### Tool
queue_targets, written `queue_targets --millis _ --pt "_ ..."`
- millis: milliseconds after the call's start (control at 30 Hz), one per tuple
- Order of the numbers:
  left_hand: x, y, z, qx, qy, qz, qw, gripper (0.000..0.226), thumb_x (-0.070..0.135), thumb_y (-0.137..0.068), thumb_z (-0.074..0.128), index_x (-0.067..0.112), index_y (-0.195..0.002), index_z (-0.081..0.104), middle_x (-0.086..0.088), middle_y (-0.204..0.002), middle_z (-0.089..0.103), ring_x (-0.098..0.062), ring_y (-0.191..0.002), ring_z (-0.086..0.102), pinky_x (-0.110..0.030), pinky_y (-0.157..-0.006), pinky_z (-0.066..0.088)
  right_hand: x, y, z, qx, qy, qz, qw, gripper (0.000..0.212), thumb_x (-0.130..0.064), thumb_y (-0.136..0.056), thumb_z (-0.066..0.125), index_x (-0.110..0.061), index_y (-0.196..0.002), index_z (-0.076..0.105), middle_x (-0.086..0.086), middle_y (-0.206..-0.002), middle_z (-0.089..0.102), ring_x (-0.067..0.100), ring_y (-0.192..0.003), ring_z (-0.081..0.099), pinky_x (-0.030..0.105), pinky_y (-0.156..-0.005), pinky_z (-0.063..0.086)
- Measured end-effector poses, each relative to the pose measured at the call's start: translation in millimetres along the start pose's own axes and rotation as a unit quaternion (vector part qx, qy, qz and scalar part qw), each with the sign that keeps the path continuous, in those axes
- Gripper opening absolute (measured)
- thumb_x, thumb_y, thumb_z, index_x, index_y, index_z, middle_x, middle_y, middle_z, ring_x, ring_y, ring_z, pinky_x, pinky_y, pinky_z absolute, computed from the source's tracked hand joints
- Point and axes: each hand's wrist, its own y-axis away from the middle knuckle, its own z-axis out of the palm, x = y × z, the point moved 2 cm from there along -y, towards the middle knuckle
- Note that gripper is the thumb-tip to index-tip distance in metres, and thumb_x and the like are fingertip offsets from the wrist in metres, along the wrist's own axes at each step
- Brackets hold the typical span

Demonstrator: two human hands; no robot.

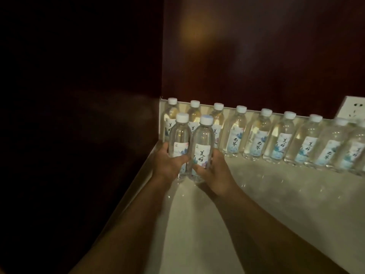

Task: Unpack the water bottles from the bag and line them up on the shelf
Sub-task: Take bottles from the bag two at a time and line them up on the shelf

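Two clear water bottles with white caps and pale labels stand upright, side by side, near the left end of the light shelf. My left hand grips the left bottle low down. My right hand grips the right bottle at its label. Their bases touch or hover just over the shelf; I cannot tell which. Behind them a row of several like bottles lines the back edge, running to the right. No bag is in view.
A dark wooden wall rises behind the row and at the shelf's left end. A white wall socket sits at the far right above the bottles. The shelf's left edge drops into darkness. Bare shelf surface lies in front of the row.
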Motion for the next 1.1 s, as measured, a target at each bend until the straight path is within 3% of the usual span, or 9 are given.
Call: queue_targets --millis 100,200,300,367,467,600,800,967,1100 --pt "-1 -24 8 0.016 -0.039 0.039 0.998 0.051 0.011 -0.071 0.087 0.012 -0.116 0.064 -0.005 -0.106 0.072 -0.025 -0.093 0.072 -0.041 -0.08 0.062 21 -37 4 0.005 0.07 -0.027 0.997 0.068 -0.065 -0.07 0.069 -0.025 -0.124 0.057 -0.004 -0.111 0.069 0.014 -0.1 0.069 0.044 -0.083 0.059" --pt "-5 -36 13 0.032 -0.088 0.073 0.993 0.049 0.017 -0.077 0.085 0.014 -0.12 0.061 0.012 -0.096 0.06 -0.016 -0.092 0.066 -0.033 -0.077 0.06 8 -39 2 0.009 0.099 -0.041 0.994 0.061 -0.049 -0.079 0.069 -0.022 -0.129 0.045 0.0 -0.11 0.063 0.015 -0.096 0.066 0.04 -0.08 0.058" --pt "-12 -45 13 0.066 -0.145 0.106 0.982 0.055 0.025 -0.08 0.082 0.016 -0.129 0.058 0.0 -0.116 0.064 -0.021 -0.106 0.065 -0.041 -0.086 0.059 8 -44 2 0.009 0.115 -0.007 0.993 0.051 -0.025 -0.086 0.074 -0.015 -0.123 0.041 0.002 -0.098 0.06 0.017 -0.087 0.065 0.041 -0.077 0.059" --pt "-12 -49 17 0.074 -0.171 0.12 0.975 0.058 0.028 -0.081 0.081 0.016 -0.132 0.056 -0.004 -0.122 0.065 -0.023 -0.11 0.065 -0.043 -0.089 0.058 11 -50 2 0.016 0.149 -0.008 0.989 0.042 -0.022 -0.088 0.072 -0.012 -0.115 0.042 -0.002 -0.094 0.054 0.014 -0.081 0.059 0.036 -0.072 0.056" --pt "-16 -55 22 0.099 -0.189 0.122 0.969 0.065 0.032 -0.081 0.08 0.015 -0.136 0.049 -0.005 -0.127 0.063 -0.023 -0.114 0.063 -0.038 -0.092 0.055 13 -56 7 0.042 0.182 -0.023 0.982 0.038 -0.025 -0.092 0.068 -0.011 -0.115 0.043 0.0 -0.103 0.049 0.008 -0.08 0.048 0.026 -0.065 0.045" --pt "-20 -58 24 0.11 -0.239 0.118 0.958 0.059 0.031 -0.086 0.075 0.009 -0.134 0.049 -0.009 -0.131 0.054 -0.02 -0.119 0.054 -0.02 -0.085 0.037 16 -58 13 0.07 0.226 -0.03 0.971 0.037 -0.032 -0.092 0.067 -0.016 -0.117 0.044 -0.003 -0.105 0.048 0.01 -0.085 0.05 0.03 -0.071 0.049" --pt "-29 -65 27 0.109 -0.235 0.119 0.959 0.063 0.031 -0.086 0.076 0.015 -0.139 0.047 -0.006 -0.136 0.053 -0.02 -0.124 0.052 -0.023 -0.086 0.04 16 -64 18 0.094 0.236 -0.031 0.967 0.044 -0.028 -0.09 0.069 -0.015 -0.122 0.042 0.002 -0.113 0.054 0.017 -0.092 0.059 0.034 -0.074 0.054" --pt "-33 -71 28 0.111 -0.246 0.126 0.955 0.067 0.031 -0.084 0.077 0.017 -0.141 0.046 -0.006 -0.137 0.053 -0.021 -0.126 0.052 -0.023 -0.089 0.038 21 -62 26 0.122 0.239 -0.036 0.963 0.044 -0.034 -0.094 0.061 -0.018 -0.125 0.034 0.001 -0.106 0.056 0.016 -0.087 0.058 0.03 -0.064 0.047" --pt "-32 -71 30 0.115 -0.238 0.12 0.957 0.065 0.03 -0.084 0.078 0.013 -0.139 0.048 -0.008 -0.136 0.053 -0.022 -0.126 0.051 -0.022 -0.089 0.036 19 -62 26 0.124 0.23 -0.037 0.964 0.043 -0.033 -0.096 0.06 -0.016 -0.126 0.035 0.002 -0.11 0.059 0.02 -0.093 0.061 0.036 -0.07 0.051"
